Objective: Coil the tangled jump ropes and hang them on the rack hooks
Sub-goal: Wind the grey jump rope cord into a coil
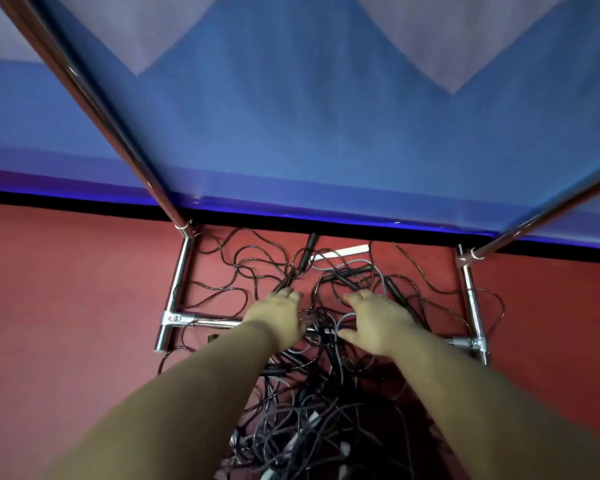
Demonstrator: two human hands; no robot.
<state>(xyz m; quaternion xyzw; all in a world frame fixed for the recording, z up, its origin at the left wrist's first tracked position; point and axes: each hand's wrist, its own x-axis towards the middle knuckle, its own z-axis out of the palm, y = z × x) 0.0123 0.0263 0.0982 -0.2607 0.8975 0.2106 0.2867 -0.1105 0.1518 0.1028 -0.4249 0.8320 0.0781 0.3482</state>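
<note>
Ropes: a tangled heap of thin black and grey jump ropes lies on the red floor, thickest toward the near edge of the floor in view and thinning into loose loops toward the wall.
Handles: one black cylindrical rope handle and one white flat handle lie near the wall end of the tangle.
Rack: the chrome tube base of the rack frames the ropes (a side tube on each flank, a cross tube under both wrists); two slanted chrome poles rise from its far corners.
Left hand: palm down on the ropes, fingers reaching forward; whether it grips a strand I cannot tell.
Right hand: palm down, fingers spread wide over the cords, gripping nothing visible.
Wall: blue padded wall with paler zigzag shapes.
</note>
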